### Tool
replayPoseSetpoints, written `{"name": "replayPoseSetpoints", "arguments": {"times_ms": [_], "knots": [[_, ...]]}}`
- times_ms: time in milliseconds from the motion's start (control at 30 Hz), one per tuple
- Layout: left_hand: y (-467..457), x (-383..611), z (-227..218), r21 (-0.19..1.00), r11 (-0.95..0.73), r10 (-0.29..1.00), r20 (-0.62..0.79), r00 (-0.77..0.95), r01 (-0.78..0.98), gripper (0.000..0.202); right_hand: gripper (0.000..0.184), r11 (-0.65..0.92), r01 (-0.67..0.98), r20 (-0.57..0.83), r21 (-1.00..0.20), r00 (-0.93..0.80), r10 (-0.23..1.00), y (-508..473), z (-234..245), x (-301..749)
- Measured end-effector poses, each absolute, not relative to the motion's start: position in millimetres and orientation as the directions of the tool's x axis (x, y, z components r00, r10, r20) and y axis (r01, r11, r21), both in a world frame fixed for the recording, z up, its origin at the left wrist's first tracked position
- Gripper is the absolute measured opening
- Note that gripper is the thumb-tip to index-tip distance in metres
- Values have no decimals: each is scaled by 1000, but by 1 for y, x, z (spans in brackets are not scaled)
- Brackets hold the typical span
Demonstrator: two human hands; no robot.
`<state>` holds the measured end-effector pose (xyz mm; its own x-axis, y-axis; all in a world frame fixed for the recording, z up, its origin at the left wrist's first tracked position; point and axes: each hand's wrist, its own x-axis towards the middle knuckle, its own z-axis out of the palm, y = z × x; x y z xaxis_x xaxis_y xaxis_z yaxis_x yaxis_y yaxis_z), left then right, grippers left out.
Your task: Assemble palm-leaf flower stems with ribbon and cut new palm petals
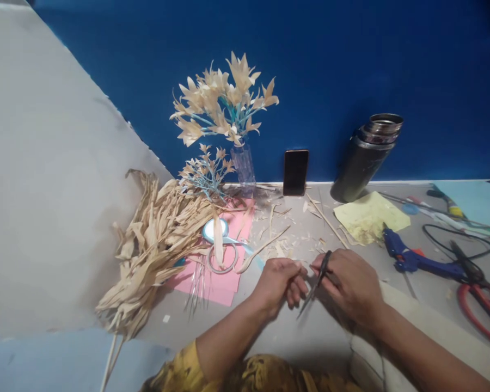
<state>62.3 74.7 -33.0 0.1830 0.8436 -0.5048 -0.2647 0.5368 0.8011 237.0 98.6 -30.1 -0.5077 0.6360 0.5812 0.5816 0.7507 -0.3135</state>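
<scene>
Small black-handled scissors point(315, 286) hang from my right hand point(353, 283), blades pointing down towards me. The fingers of my right hand are curled around them. My left hand point(278, 284) is just to the left, its thumb and forefinger pinched on a small pale piece point(307, 265) that looks like dried husk. Both hands' fingertips nearly meet at this piece, over the table. Husk scraps point(283, 247) lie scattered beyond them.
Dried corn husks point(163, 228) are heaped at left beside pink paper point(220, 280) and a tape roll point(215, 231). Husk flowers point(224, 100) stand in a clear bottle point(243, 169). Behind are a phone point(295, 172) and flask point(363, 160). A blue glue gun point(420, 261) and red-handled scissors point(479, 305) lie right.
</scene>
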Motion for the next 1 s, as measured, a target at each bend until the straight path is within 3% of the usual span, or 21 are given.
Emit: {"name": "replayPoseSetpoints", "arguments": {"times_ms": [67,167,233,300,367,433,500,600,867,1000], "knots": [[73,62,-32,765,518,855,-479,199,-383,46,18,784,575,568,-236,-573,591,98,-32,238],[72,65,-28,775,444,894,-421,156,-449,38,19,821,532,515,-208,-654,555,95,-33,235],[73,66,-27,792,413,905,-412,105,-450,30,18,812,511,487,-282,-653,580,92,-32,232],[74,63,-25,802,405,905,-419,70,-440,25,12,730,524,459,-439,-567,684,92,-29,231],[75,57,-23,823,400,907,-419,44,-404,26,7,567,567,341,-597,-461,819,94,-24,232],[75,48,-20,853,389,913,-407,24,-348,27,17,393,639,141,-662,-408,902,98,-19,235],[74,41,-16,878,367,923,-384,5,-306,25,20,298,687,-47,-663,-435,899,101,-15,235],[70,36,-11,904,340,936,-352,0,-259,21,19,269,692,-193,-670,-513,836,102,-14,230],[60,34,-3,945,306,950,-311,-30,-115,15,24,252,604,-226,-756,-602,766,93,-22,222],[61,30,-3,941,317,947,-320,-11,-116,17,34,125,505,-261,-854,-623,737,92,-21,224]]}}
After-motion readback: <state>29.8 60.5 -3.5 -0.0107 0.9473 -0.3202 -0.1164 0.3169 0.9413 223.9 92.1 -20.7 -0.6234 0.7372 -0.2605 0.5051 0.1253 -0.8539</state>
